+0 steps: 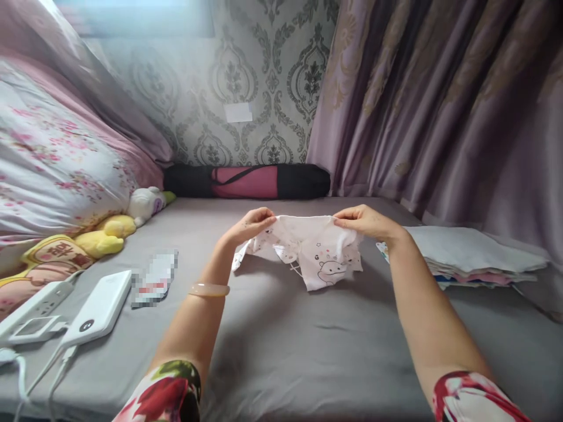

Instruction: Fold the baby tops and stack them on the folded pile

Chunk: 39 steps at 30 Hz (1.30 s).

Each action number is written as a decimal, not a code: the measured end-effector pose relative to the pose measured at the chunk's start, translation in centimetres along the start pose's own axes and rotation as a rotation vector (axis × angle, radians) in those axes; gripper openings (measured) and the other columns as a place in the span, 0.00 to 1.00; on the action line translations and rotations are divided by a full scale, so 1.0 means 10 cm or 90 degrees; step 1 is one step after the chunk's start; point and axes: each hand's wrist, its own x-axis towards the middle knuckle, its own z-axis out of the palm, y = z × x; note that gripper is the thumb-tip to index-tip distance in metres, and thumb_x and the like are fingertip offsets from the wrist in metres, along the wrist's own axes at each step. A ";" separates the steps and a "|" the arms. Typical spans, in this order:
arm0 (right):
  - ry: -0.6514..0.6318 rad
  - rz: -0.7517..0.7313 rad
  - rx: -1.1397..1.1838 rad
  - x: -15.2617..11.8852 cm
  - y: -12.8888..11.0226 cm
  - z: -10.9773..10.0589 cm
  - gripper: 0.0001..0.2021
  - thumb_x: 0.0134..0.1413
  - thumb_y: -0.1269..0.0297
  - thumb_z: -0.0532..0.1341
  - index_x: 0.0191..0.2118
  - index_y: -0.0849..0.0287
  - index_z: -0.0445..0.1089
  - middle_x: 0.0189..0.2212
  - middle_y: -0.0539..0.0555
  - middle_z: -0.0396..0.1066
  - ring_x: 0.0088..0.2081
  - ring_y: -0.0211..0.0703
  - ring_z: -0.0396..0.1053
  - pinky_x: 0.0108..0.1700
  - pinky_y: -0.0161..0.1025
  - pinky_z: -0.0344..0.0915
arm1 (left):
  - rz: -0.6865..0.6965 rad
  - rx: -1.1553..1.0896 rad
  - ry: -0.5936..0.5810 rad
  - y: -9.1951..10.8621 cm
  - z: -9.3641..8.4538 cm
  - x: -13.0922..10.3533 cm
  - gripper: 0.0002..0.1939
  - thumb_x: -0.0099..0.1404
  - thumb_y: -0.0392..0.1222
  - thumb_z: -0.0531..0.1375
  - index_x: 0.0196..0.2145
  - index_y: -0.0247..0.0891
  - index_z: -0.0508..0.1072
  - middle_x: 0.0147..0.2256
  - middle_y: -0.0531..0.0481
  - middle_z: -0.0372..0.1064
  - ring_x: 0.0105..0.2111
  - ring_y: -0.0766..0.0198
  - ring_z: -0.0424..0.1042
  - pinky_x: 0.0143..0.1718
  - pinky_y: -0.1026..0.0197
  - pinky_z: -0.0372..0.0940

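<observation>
A small white baby top [323, 258] with a printed cartoon animal and little motifs hangs stretched between my hands, just over the grey bed sheet [316, 351]. My left hand [255, 224] pinches its upper left corner between thumb and fingers. At the upper right corner my right hand [363, 221] pinches it the same way. The garment's front falls open in the middle, and thin ties dangle below. Part of its lower edge seems close to the sheet; whether it touches I cannot tell.
A stack of folded cloths [475, 252] lies at right. Along the left are a power bank [99, 308], a power strip [44, 305], cables, a blurred packet [156, 278] and plush toys [103, 234]. A black and pink bag [246, 180] rests against the wall.
</observation>
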 end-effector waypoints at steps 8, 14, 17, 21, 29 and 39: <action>0.070 -0.096 -0.156 0.12 -0.36 -0.11 0.18 0.47 0.48 0.65 0.38 0.55 0.80 0.35 0.52 0.79 0.39 0.47 0.74 0.42 0.41 0.68 | 0.085 0.304 -0.015 0.65 -0.56 0.01 0.13 0.62 0.49 0.58 0.35 0.36 0.74 0.28 0.51 0.69 0.28 0.68 0.64 0.29 0.65 0.59; 0.372 -0.229 -0.324 0.32 -0.67 0.03 0.10 0.55 0.57 0.63 0.38 0.53 0.79 0.36 0.55 0.78 0.42 0.51 0.74 0.47 0.47 0.66 | 0.160 0.477 0.283 0.89 -0.67 0.08 0.09 0.58 0.45 0.60 0.28 0.38 0.77 0.27 0.50 0.69 0.29 0.65 0.66 0.34 0.63 0.61; 0.369 -0.251 -0.277 0.24 -0.78 0.09 0.10 0.54 0.56 0.64 0.38 0.51 0.79 0.36 0.53 0.78 0.43 0.50 0.74 0.45 0.46 0.67 | 0.190 0.395 0.372 0.98 -0.72 -0.07 0.11 0.58 0.48 0.61 0.28 0.38 0.78 0.28 0.49 0.69 0.31 0.64 0.67 0.35 0.62 0.62; 0.133 -0.217 -0.106 0.05 -0.81 0.07 0.15 0.46 0.47 0.67 0.32 0.52 0.80 0.27 0.50 0.77 0.34 0.46 0.74 0.38 0.43 0.69 | 0.071 0.247 0.056 1.07 -0.88 -0.39 0.14 0.49 0.51 0.69 0.24 0.37 0.77 0.22 0.50 0.69 0.29 0.61 0.69 0.32 0.60 0.64; 0.134 -0.185 -0.108 0.19 -0.88 -0.02 0.12 0.40 0.51 0.71 0.30 0.53 0.80 0.29 0.49 0.78 0.37 0.47 0.74 0.39 0.40 0.69 | 0.051 0.273 0.276 0.96 -0.69 -0.14 0.13 0.53 0.51 0.67 0.26 0.37 0.79 0.23 0.51 0.71 0.30 0.62 0.72 0.34 0.60 0.65; 0.058 -0.162 -0.021 0.10 -0.76 -0.12 0.16 0.36 0.48 0.72 0.32 0.52 0.80 0.30 0.50 0.78 0.38 0.47 0.74 0.40 0.42 0.70 | 0.042 0.117 0.067 0.99 -0.69 -0.21 0.15 0.54 0.52 0.67 0.31 0.36 0.80 0.27 0.47 0.75 0.31 0.61 0.73 0.34 0.58 0.68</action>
